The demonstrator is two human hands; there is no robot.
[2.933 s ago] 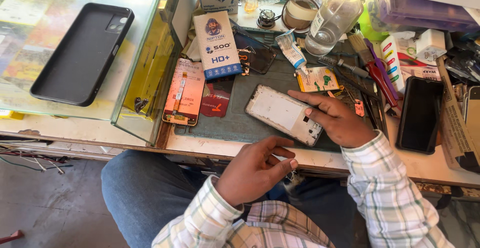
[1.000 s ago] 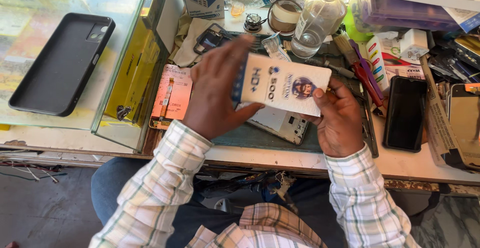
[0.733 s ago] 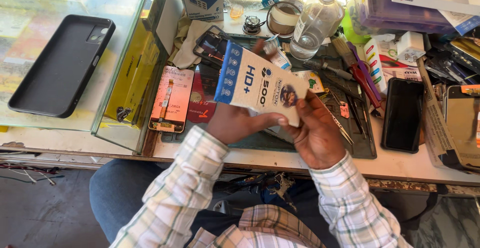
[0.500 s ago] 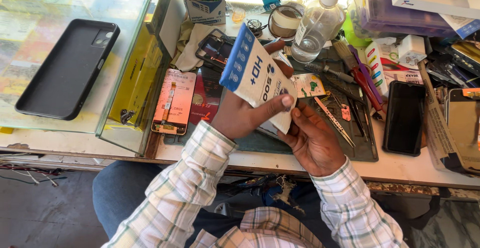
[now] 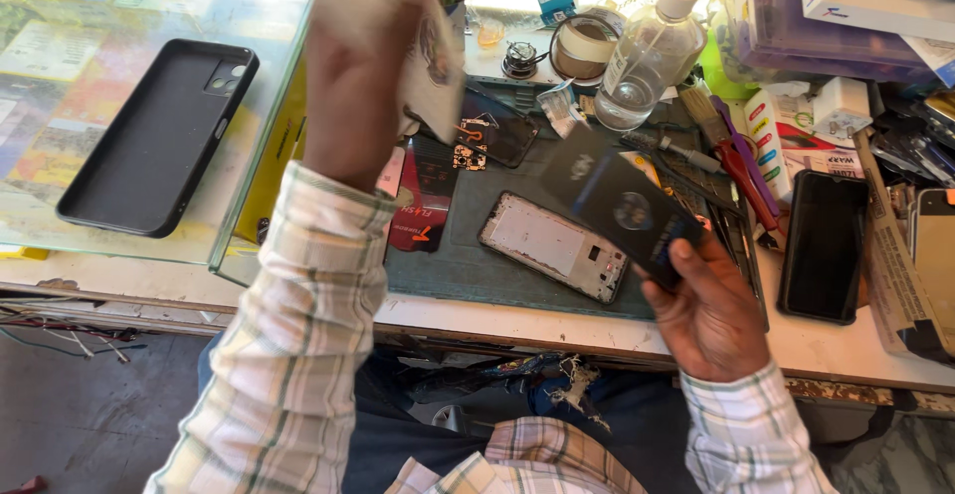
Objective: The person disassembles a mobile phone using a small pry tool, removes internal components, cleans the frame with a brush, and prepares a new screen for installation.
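Two hands working above a cluttered phone-repair bench.

The right hand [image 5: 711, 310] is pinching a thin, glossy black rectangular panel [image 5: 619, 200] by its lower corner, tilted above the grey mat [image 5: 453, 265]. The left hand [image 5: 363, 66] is gripping a blurred pale paper packet [image 5: 433, 61], raised high. A flat white phone frame [image 5: 554, 245] is lying on the mat.

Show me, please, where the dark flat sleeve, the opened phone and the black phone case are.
dark flat sleeve [image 5: 619, 200], head view, its middle.
opened phone [image 5: 552, 245], head view, pale inner panel.
black phone case [image 5: 149, 141], head view, inner face.
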